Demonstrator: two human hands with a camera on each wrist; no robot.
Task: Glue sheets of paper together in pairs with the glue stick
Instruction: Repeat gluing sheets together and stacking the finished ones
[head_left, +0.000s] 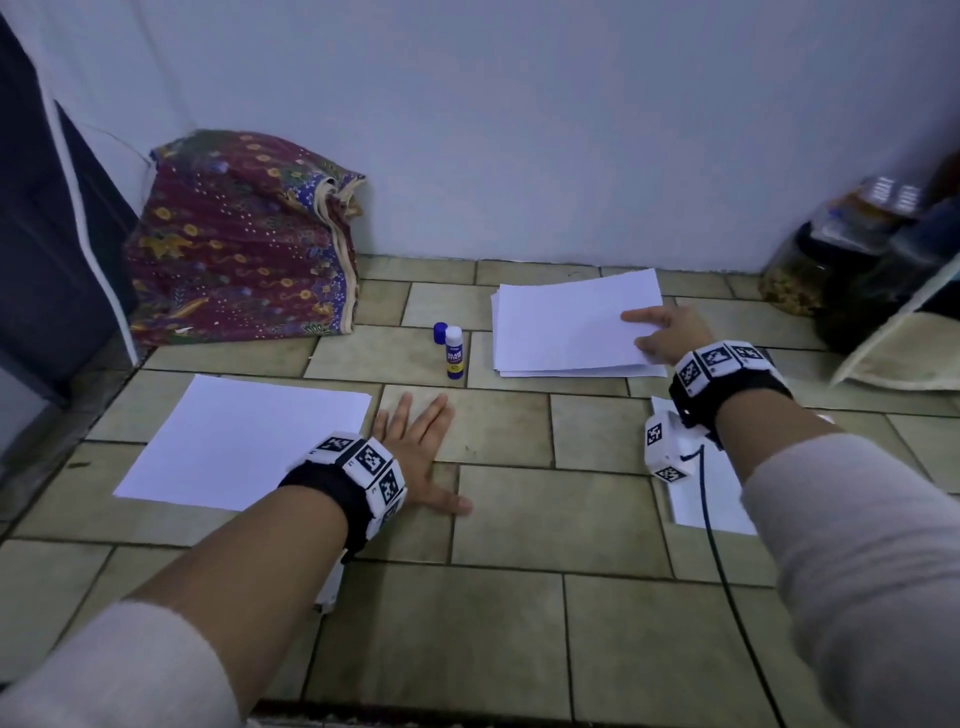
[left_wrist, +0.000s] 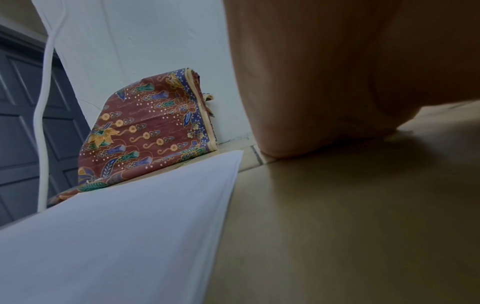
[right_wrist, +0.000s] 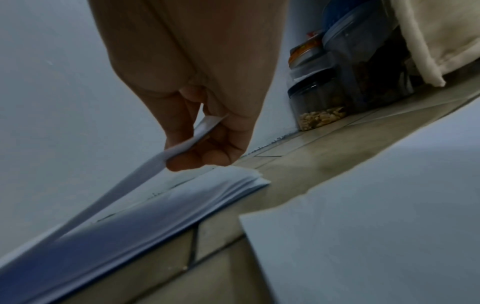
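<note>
On the tiled floor by the wall, gluing looks barely started: the right hand pinches the top sheet off the stack; the left hand lies flat beside a single sheet; the uncapped glue stick stands between them, untouched.

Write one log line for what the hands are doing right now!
right hand: pinches top sheet off paper stack | left hand: flat on floor | glue stick: uncapped, untouched
</note>
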